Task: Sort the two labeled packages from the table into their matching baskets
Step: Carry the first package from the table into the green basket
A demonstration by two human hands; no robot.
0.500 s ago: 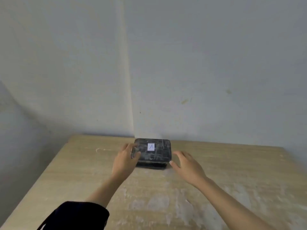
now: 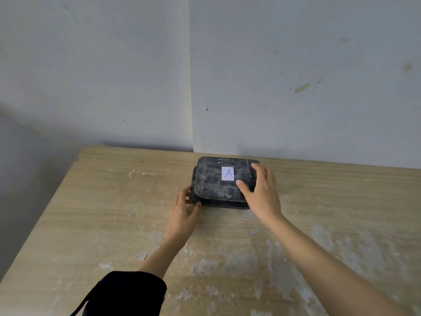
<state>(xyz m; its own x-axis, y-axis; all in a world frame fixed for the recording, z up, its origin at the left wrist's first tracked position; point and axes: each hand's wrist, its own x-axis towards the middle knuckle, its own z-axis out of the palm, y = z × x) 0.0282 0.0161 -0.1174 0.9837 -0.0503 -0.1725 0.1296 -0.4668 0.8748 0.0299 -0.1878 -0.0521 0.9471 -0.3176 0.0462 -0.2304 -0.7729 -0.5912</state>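
Observation:
Two black wrapped packages lie stacked near the back of the wooden table [image 2: 95, 215]. The top package [image 2: 211, 181] carries a white label marked A. Only the front and left edges of the lower package [image 2: 225, 204] show beneath it. My right hand [image 2: 259, 192] grips the top package's right side, thumb on its top face. My left hand [image 2: 184, 208] pinches the stack's front left corner at the lower package. No basket is in view.
The table stands against a pale wall corner. Its left edge drops off to grey floor [image 2: 25, 179]. The tabletop has worn white patches near me. A dark sleeve [image 2: 127, 293] covers my left upper arm.
My right hand moved from beside the stack onto the top package's right side. My left hand slid down to the front left corner. The view shifted left.

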